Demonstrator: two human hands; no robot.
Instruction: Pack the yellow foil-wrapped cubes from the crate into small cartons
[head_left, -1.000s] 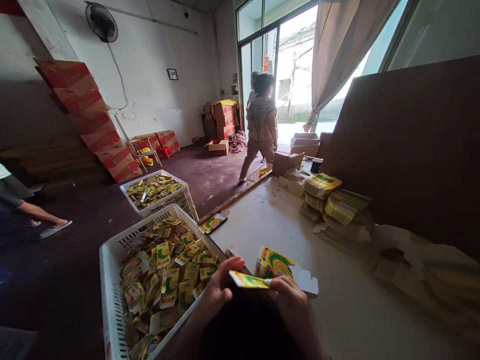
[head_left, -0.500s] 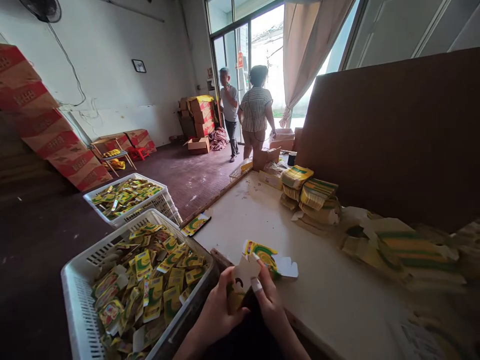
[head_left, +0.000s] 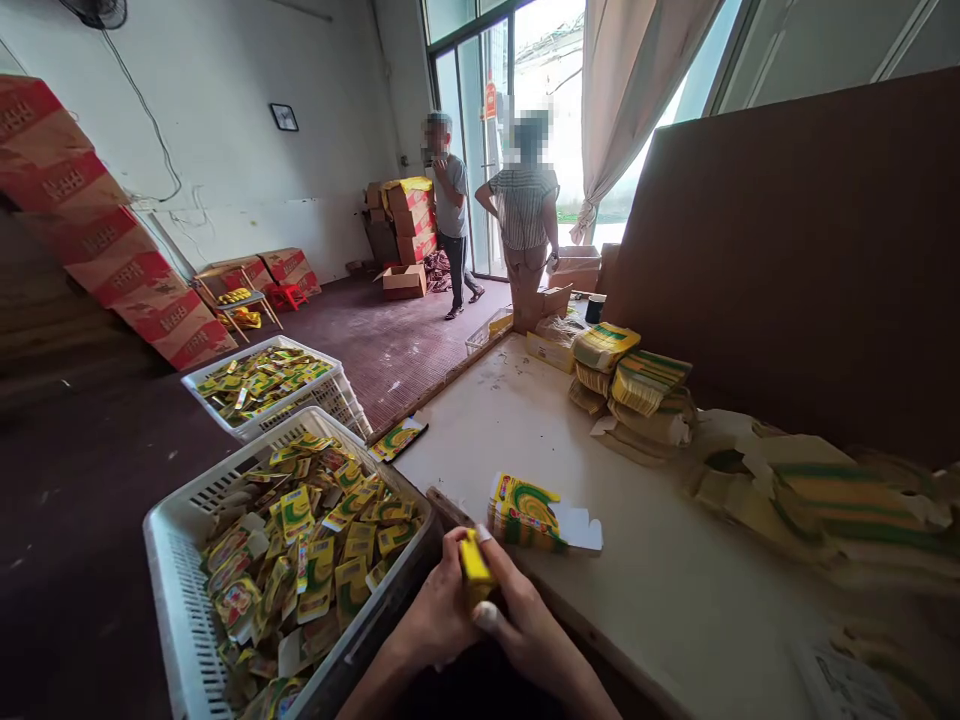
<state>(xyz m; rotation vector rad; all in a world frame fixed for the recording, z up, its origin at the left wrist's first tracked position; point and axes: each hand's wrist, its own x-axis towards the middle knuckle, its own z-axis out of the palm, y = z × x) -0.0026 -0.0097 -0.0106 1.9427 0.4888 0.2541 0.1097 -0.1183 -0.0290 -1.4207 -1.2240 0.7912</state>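
Observation:
Between my two hands, just off the table's near edge, is a small yellow carton [head_left: 475, 566]. My left hand [head_left: 441, 612] grips it from the left, fingers closed round it. On the other side my right hand [head_left: 517, 612], with white wrapping on its thumb and a fingertip, presses against the carton. Part of the carton is hidden by my fingers. Just beyond my hands, a yellow and green printed carton stack [head_left: 525, 512] lies on the white table [head_left: 465, 430], a white flap sticking out to the right.
At left stands a white plastic basket [head_left: 176, 570] full of small yellow cartons, with another filled basket [head_left: 262, 385] behind it. Bundled flat cartons [head_left: 634, 375] sit at the table's right. Two people [head_left: 450, 210] are near the glass doors. Red-brown boxes [head_left: 112, 240] are stacked at left.
The carton's pale open flaps no longer show; its yellow side faces up, with my fingers closer round it. The person at the back left has stepped left.

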